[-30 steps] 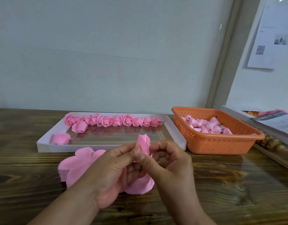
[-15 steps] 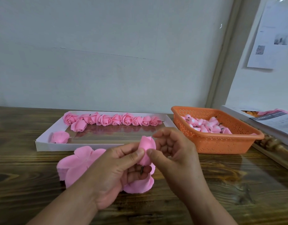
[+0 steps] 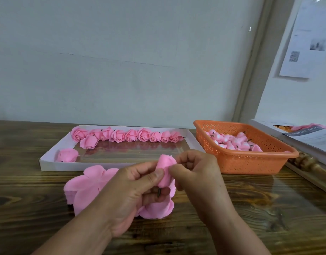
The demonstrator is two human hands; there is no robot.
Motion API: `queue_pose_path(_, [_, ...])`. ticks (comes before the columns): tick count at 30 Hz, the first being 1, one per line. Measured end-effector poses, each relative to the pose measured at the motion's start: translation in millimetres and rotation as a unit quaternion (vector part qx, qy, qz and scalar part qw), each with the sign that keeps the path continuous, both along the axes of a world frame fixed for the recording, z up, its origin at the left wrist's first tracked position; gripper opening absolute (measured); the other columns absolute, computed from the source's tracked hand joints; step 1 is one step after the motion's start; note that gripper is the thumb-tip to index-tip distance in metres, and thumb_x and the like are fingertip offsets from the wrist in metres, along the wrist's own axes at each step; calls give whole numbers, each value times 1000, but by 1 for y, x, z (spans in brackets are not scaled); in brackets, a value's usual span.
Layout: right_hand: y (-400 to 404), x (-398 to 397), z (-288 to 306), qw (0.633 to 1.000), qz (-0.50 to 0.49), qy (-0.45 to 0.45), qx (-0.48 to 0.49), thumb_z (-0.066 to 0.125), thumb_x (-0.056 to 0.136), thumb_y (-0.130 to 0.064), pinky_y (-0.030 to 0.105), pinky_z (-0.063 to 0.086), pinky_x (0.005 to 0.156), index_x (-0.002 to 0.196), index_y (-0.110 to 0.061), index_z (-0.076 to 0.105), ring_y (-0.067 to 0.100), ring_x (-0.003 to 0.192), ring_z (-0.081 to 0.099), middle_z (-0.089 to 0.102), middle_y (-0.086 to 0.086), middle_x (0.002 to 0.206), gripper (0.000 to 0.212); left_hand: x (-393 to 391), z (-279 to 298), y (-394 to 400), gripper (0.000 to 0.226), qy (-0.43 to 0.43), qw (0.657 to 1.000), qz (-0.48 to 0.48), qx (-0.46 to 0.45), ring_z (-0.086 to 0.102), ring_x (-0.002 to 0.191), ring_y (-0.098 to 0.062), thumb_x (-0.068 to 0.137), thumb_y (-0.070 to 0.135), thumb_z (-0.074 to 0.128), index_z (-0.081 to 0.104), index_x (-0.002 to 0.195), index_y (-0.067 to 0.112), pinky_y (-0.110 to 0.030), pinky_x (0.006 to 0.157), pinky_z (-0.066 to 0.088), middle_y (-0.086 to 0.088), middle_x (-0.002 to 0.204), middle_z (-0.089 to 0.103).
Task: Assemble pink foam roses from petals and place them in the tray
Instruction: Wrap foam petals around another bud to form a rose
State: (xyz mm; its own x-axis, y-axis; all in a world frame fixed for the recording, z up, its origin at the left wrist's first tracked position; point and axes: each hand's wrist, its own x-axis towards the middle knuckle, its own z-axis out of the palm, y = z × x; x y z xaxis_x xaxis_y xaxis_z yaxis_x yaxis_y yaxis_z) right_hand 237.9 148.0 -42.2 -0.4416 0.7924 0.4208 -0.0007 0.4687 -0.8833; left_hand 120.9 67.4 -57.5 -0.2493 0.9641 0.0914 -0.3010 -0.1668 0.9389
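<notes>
While both forearms reach in from the near edge of the dark wooden table (image 3: 269, 208), the left hand (image 3: 129, 196) and the right hand (image 3: 197, 173) meet above a partly formed pink foam rose (image 3: 165, 172). Left thumb and forefinger pinch the bud from the left side, and the lower left fingers curl under it, where a short dark stem (image 3: 159, 192) protrudes; the right thumb and bent forefinger pinch the same bud from the right, the remaining right fingers curled behind it. One loose outer petal (image 3: 156, 210) hangs below the bud, just above the tabletop. Just left of the hands, partly hidden by the left wrist, a stack of flat pink petal sheets (image 3: 85, 188) lies on the table. Beyond the hands stands a shallow white tray (image 3: 48, 162) with a glossy floor: a row of finished roses (image 3: 129, 135) lines its far wall, one further rose (image 3: 89, 142) sits just in front of the row's left end, and a single rose (image 3: 67, 155) lies in the near left corner. Right of the tray, near but apart, a perforated orange basket (image 3: 250, 162) holds pink bud cores with dark stems (image 3: 234, 141). At far right, printed papers (image 3: 313, 138) rest on a ledge, and a sheet (image 3: 304, 43) hangs on the wall
</notes>
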Motion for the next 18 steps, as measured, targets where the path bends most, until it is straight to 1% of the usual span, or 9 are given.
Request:
queue_pose_path(2, [1,0,0,1000,2,-3,-4,67,68,-7,33,39,49,66,3,61,18,50,45,53,21,56,12,-1,-1,0,26,7,1000,9,2,65,65,-16,70,19,63,77,89,8,-22,58,55,-9,76,70])
queue_pose_path(4, [1,-1,0,1000,0,-10,-1,65,72,0,34,39,49,66,3,62,18,50,45,56,26,59,8,-2,-2,1,28,14,1000,20,2,66,66,-15,70,19,63,77,92,10,-22,59,55,-9,80,72])
queue_pose_path(5, [1,-2,0,1000,-3,-14,7,64,73,0,33,39,48,64,2,62,17,49,45,56,24,57,9,-2,-3,1,29,18,999,26,3,66,66,-15,70,19,63,77,93,11,-22,59,55,-9,81,73])
queue_pose_path(7, [1,-4,-1,999,-25,-22,33,65,72,-1,29,36,46,59,-3,61,12,46,41,50,10,47,14,-2,-4,2,29,25,999,39,8,67,68,-15,69,20,63,78,93,14,-22,60,56,-10,84,73])
queue_pose_path(9, [-1,-8,-3,995,-62,-32,71,66,72,-4,30,34,45,57,-5,58,9,44,38,48,0,45,18,-1,-5,2,29,22,998,51,14,66,70,-17,69,19,64,78,94,13,-23,62,57,-12,85,72])
queue_pose_path(12, [-6,-12,-6,986,-108,-46,117,66,74,-11,35,38,46,55,-11,53,8,43,37,47,-4,43,24,1,-4,2,28,26,997,66,24,63,65,-13,71,19,64,78,95,14,-21,58,54,-11,80,69])
queue_pose_path(13, [-7,-13,-7,984,-114,-47,128,66,75,-12,36,39,47,55,-13,52,8,43,37,46,-6,43,25,1,-4,2,27,33,997,69,26,61,65,-13,73,20,65,77,96,14,-21,57,52,-12,82,69])
queue_pose_path(16, [-10,-14,-8,985,-95,-42,141,65,77,-11,36,38,47,55,-15,50,8,43,37,44,-9,42,26,2,-3,2,25,63,994,80,35,58,69,-15,78,27,65,77,96,17,-24,59,49,-18,91,69])
queue_pose_path(18, [-11,-13,-7,986,-72,-46,141,64,78,-10,34,37,47,55,-18,51,7,44,40,47,-10,44,28,0,-4,2,28,76,992,91,38,59,72,-17,76,32,66,77,97,17,-24,63,52,-24,96,69])
